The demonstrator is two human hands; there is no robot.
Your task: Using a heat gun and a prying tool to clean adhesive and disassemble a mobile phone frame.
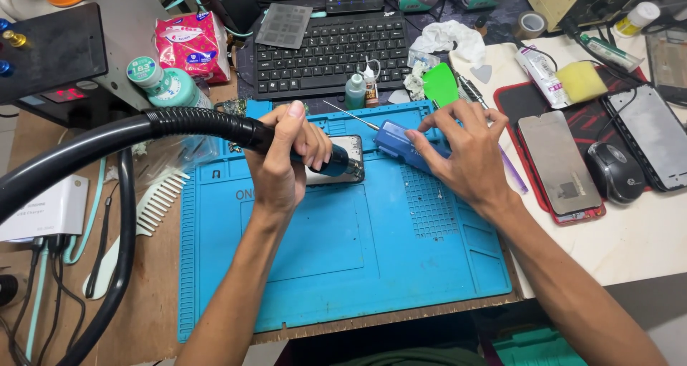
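Blue silicone covered the middle of the bench: a ridged work mat (343,266) with moulded trays along its edges, and both hands worked over its far half. The left hand (286,155) was wrapped around the dark handle of a hot-air wand (315,155), fingers curled tight together over the grip and the thumb raised along its top; a thick black ribbed hose (107,140) ran from the handle out to the left and looped down off the bench. The wand's tip pointed at a small phone (348,158) lying flat on the mat, just beside the knuckles and partly hidden by them. The right hand (465,151) rested near the mat's right edge, its fingers bent and pinching a blue rectangular tool (397,140), with the fingertips pressed on its top; a thin metal needle (347,115) stuck out from the tool's far end towards the keyboard. Whether the tool touched the phone could not be told. Beyond the mat lay a black keyboard (329,47), a small green bottle (355,92) and a green plastic pick (439,85). To the right, on the pale table, sat a phone with a grey back (558,162) on a red pad, a black mouse (615,171) and a yellow sponge (581,81). A white comb (161,194) lay left of the mat.
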